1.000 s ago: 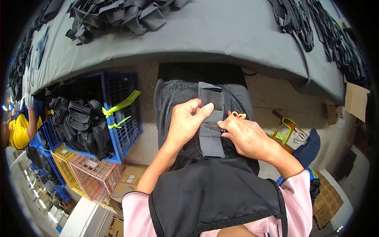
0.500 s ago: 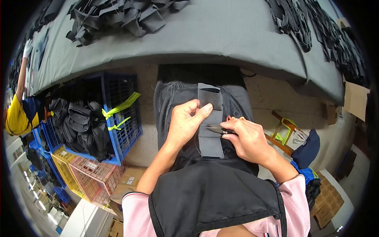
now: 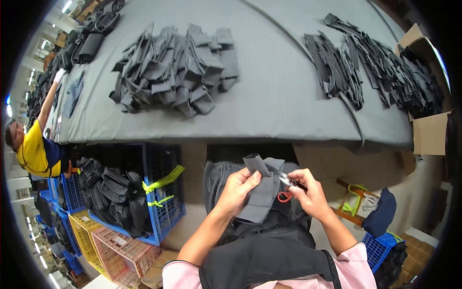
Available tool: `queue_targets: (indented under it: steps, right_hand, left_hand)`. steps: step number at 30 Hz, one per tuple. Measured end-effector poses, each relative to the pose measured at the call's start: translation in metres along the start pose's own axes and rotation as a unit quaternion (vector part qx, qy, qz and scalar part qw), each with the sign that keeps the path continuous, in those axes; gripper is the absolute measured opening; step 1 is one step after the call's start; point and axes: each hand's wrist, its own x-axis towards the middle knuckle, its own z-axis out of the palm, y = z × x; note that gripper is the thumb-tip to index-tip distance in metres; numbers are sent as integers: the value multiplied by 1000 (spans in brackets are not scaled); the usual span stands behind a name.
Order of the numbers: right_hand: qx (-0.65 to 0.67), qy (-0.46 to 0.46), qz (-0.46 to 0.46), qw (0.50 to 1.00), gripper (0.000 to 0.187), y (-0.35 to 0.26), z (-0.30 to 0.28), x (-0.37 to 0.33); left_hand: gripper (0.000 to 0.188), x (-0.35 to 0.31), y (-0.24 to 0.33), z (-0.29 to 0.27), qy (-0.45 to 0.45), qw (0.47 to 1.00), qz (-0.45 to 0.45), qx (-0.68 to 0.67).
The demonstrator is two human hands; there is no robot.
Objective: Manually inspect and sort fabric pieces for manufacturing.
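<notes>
My left hand [image 3: 236,193] pinches a folded grey fabric piece [image 3: 261,202] between thumb and fingers, over my lap. The piece is tilted, with a tube-like folded end standing up above my fingertips. In my right hand [image 3: 312,195] is a pair of thread snips [image 3: 285,180], their metal blades pointing left, close to the fabric's right edge. A red loop [image 3: 284,196] hangs below the snips. Dark cloth with loose threads [image 3: 219,176] lies under the work, and a black apron [image 3: 260,260] covers me.
Ahead stretches a grey-covered table [image 3: 269,106] bearing a heap of grey fabric pieces [image 3: 178,72] and more stacks [image 3: 334,70] at right. Left stands a blue crate [image 3: 150,192] of black items, near a pink crate [image 3: 120,248]. A wooden stool [image 3: 350,212] is at right. A co-worker [image 3: 41,149] reaches across at far left.
The view has tipped up, showing more table. The fabric piece has been lifted and tilted. The snips have moved off its middle to its right side, and the red loop now hangs visibly.
</notes>
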Motion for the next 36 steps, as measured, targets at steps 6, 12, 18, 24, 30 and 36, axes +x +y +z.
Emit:
queue_targets:
  steps: [6, 12, 18, 24, 30, 36]
  right_hand:
    - [-67, 75, -102, 990, 20, 9, -12, 20]
    - [21, 114, -73, 991, 12, -21, -47, 62]
    - [-182, 320, -160, 916, 22, -3, -153, 137]
    - [-343, 284, 83, 891, 57, -10, -188, 206]
    - [-203, 320, 28, 925, 54, -18, -190, 204]
    - [120, 157, -84, 977, 35, -54, -99, 115]
  left_hand:
    - [5, 34, 127, 10, 122, 811, 291, 493]
    - [57, 73, 239, -49, 220, 438, 277, 827]
    - [61, 51, 184, -24, 299, 433, 437, 729]
    - [47, 47, 140, 10, 234, 554, 464, 650]
    - [37, 67, 88, 39, 64, 894, 292, 334]
    - [59, 104, 41, 59, 20, 985, 126, 114]
